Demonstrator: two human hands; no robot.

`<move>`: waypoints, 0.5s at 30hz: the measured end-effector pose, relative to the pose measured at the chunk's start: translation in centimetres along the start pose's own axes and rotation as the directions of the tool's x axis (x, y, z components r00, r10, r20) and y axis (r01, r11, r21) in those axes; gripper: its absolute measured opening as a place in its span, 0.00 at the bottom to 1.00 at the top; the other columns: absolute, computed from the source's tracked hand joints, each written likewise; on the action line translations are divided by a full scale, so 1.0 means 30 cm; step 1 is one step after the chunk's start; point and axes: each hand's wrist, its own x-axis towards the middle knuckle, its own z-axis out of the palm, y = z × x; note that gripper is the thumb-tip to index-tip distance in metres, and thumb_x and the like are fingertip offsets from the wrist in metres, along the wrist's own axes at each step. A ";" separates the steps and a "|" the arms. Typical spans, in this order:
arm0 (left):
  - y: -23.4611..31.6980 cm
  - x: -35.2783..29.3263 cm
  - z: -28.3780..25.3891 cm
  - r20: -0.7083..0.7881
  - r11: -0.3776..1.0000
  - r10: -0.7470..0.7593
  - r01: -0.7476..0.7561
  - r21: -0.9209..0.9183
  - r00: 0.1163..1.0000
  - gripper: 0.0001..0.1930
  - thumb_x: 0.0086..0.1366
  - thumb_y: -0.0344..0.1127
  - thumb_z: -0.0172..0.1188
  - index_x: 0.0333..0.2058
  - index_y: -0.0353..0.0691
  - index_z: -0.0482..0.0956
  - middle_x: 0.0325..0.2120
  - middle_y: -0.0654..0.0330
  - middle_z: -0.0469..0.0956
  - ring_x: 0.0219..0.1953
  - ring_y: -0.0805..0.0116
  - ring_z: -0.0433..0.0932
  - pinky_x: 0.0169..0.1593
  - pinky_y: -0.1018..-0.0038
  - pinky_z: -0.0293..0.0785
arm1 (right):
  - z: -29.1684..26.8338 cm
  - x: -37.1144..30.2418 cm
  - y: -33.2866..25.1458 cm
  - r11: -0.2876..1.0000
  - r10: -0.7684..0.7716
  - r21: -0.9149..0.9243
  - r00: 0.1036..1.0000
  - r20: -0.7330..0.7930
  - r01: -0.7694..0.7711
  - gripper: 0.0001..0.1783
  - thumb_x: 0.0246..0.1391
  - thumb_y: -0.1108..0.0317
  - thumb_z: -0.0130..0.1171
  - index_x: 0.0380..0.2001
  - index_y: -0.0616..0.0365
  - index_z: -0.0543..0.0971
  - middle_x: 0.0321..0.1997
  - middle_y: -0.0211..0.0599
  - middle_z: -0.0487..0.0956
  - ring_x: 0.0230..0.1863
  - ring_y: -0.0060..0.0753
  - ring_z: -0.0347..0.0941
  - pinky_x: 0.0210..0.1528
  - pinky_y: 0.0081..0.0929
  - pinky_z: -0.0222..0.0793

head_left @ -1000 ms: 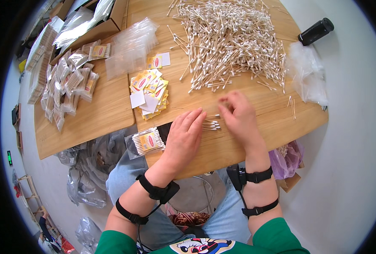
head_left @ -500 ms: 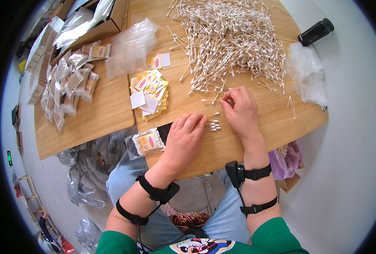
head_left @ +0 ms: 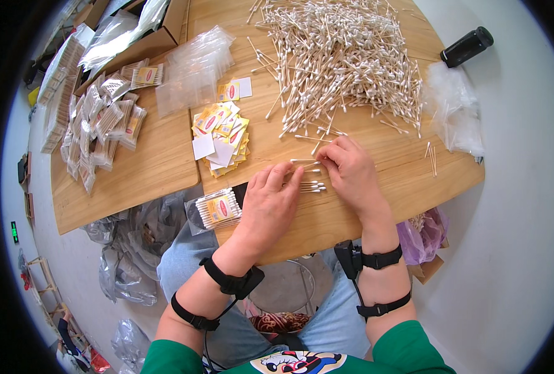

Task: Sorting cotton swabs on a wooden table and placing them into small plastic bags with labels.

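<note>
My right hand [head_left: 353, 174] pinches one end of a cotton swab [head_left: 304, 160], whose other end points left toward my left hand [head_left: 271, 198]. The left hand is closed around a few cotton swabs, and their white tips [head_left: 315, 186] stick out past its fingers on the right. How many lie under the palm is hidden. Just left of that hand is a clear bag of swabs [head_left: 219, 209] with a yellow and white card in it, beside a dark strip partly covered by the hand. Beyond both hands spreads a large heap of loose cotton swabs [head_left: 345, 56].
Small printed cards [head_left: 222, 140] are piled left of centre, near flat clear bags [head_left: 193, 71]. Filled swab packs [head_left: 102, 124] lie farther left by a cardboard box [head_left: 158, 43]. At right are a black bottle [head_left: 466, 47], plastic bags [head_left: 455, 112] and two or three stray swabs [head_left: 431, 159].
My right hand has moved slightly left and nearer to me, bringing its swab close to the left hand's fingers. The left hand's fingers have spread a little.
</note>
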 end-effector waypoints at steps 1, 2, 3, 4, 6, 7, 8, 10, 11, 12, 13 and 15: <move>0.002 0.002 0.001 -0.001 1.000 0.001 -0.001 -0.002 1.000 0.23 0.58 0.30 0.62 0.54 0.41 0.77 0.50 0.54 0.72 0.52 0.55 0.72 0.55 0.62 0.70 | -0.003 0.000 0.001 1.000 0.000 -0.002 1.000 0.000 0.000 0.04 0.48 0.77 0.62 0.28 0.56 0.79 0.30 0.37 0.76 0.38 0.44 0.75 0.39 0.39 0.72; 0.004 0.003 0.003 0.005 1.000 -0.011 0.011 0.009 1.000 0.23 0.58 0.31 0.62 0.54 0.42 0.77 0.51 0.54 0.72 0.52 0.55 0.72 0.55 0.61 0.69 | -0.005 -0.001 0.002 1.000 -0.004 -0.001 1.000 0.004 0.004 0.04 0.47 0.77 0.62 0.28 0.56 0.80 0.30 0.37 0.76 0.38 0.44 0.75 0.39 0.39 0.72; 0.005 0.004 0.004 0.011 1.000 -0.023 0.023 0.020 1.000 0.23 0.59 0.31 0.62 0.55 0.42 0.77 0.51 0.54 0.71 0.52 0.55 0.71 0.55 0.61 0.69 | -0.006 -0.001 0.002 1.000 -0.008 0.001 1.000 0.007 0.008 0.04 0.47 0.78 0.62 0.28 0.56 0.80 0.30 0.37 0.76 0.38 0.44 0.75 0.39 0.39 0.72; 0.005 0.005 0.004 0.011 1.000 -0.022 0.022 0.020 1.000 0.23 0.59 0.31 0.62 0.55 0.42 0.77 0.51 0.54 0.71 0.52 0.55 0.71 0.55 0.61 0.69 | -0.007 -0.002 0.003 1.000 -0.008 0.002 1.000 0.006 0.008 0.04 0.47 0.78 0.62 0.28 0.56 0.80 0.30 0.37 0.76 0.38 0.44 0.75 0.39 0.39 0.72; 0.006 0.005 0.004 0.015 0.999 -0.024 0.024 0.032 1.000 0.23 0.60 0.33 0.62 0.55 0.42 0.76 0.53 0.53 0.70 0.54 0.52 0.70 0.57 0.59 0.67 | -0.006 -0.004 0.002 0.999 -0.021 -0.029 1.000 0.022 0.021 0.05 0.47 0.78 0.61 0.28 0.56 0.80 0.31 0.36 0.77 0.38 0.44 0.75 0.39 0.39 0.72; 0.007 0.004 0.005 0.015 0.999 -0.024 0.024 0.032 1.000 0.23 0.60 0.33 0.62 0.55 0.42 0.76 0.53 0.53 0.70 0.54 0.52 0.70 0.57 0.59 0.67 | -0.006 -0.006 0.001 0.999 -0.021 -0.030 1.000 0.022 0.021 0.05 0.47 0.78 0.61 0.28 0.56 0.80 0.31 0.36 0.77 0.38 0.44 0.75 0.39 0.39 0.72; 0.009 0.002 0.006 0.000 0.999 -0.044 0.044 0.023 0.999 0.23 0.60 0.34 0.62 0.55 0.42 0.76 0.55 0.52 0.69 0.56 0.51 0.69 0.59 0.58 0.66 | -0.004 -0.007 -0.001 0.999 -0.028 -0.016 0.999 0.041 0.029 0.04 0.47 0.78 0.61 0.28 0.56 0.80 0.31 0.37 0.77 0.38 0.44 0.75 0.40 0.40 0.72; 0.009 0.000 0.007 -0.015 0.998 -0.063 0.063 0.015 0.998 0.23 0.61 0.35 0.63 0.56 0.42 0.76 0.56 0.51 0.68 0.57 0.50 0.68 0.60 0.57 0.65 | 0.002 -0.011 -0.008 0.999 -0.036 -0.001 0.998 0.059 0.036 0.04 0.47 0.77 0.61 0.27 0.56 0.80 0.30 0.38 0.77 0.39 0.44 0.75 0.40 0.40 0.72; 0.007 -0.001 0.007 -0.019 0.999 -0.053 0.053 0.010 0.998 0.23 0.61 0.36 0.63 0.56 0.42 0.76 0.57 0.51 0.68 0.58 0.49 0.67 0.61 0.57 0.64 | 0.005 -0.014 -0.013 0.997 0.015 0.076 0.999 0.034 -0.018 0.04 0.47 0.76 0.62 0.28 0.56 0.80 0.31 0.38 0.77 0.39 0.45 0.75 0.40 0.40 0.71; 0.005 -0.002 0.008 -0.022 0.999 -0.043 0.043 0.005 0.999 0.23 0.61 0.37 0.63 0.56 0.41 0.76 0.58 0.51 0.67 0.59 0.49 0.66 0.62 0.57 0.63 | 0.008 -0.014 -0.016 0.986 0.068 0.154 0.998 0.013 -0.070 0.04 0.47 0.76 0.62 0.29 0.56 0.80 0.32 0.39 0.77 0.39 0.45 0.75 0.40 0.40 0.71; 0.006 -0.002 0.009 -0.023 0.999 -0.042 0.042 0.005 0.999 0.23 0.61 0.37 0.63 0.56 0.41 0.76 0.58 0.51 0.67 0.59 0.49 0.66 0.62 0.57 0.63 | 0.007 -0.012 -0.011 0.986 0.068 0.153 0.998 0.013 -0.070 0.04 0.47 0.76 0.62 0.29 0.56 0.80 0.32 0.39 0.77 0.39 0.45 0.75 0.40 0.40 0.71; 0.009 -0.002 0.012 0.020 1.000 -0.016 0.016 0.013 1.000 0.24 0.60 0.37 0.64 0.56 0.41 0.75 0.59 0.51 0.67 0.60 0.49 0.66 0.62 0.57 0.63 | 0.008 -0.003 0.009 0.984 0.179 0.011 0.969 -0.168 -0.179 0.06 0.48 0.74 0.63 0.31 0.57 0.79 0.33 0.40 0.76 0.39 0.46 0.74 0.40 0.40 0.70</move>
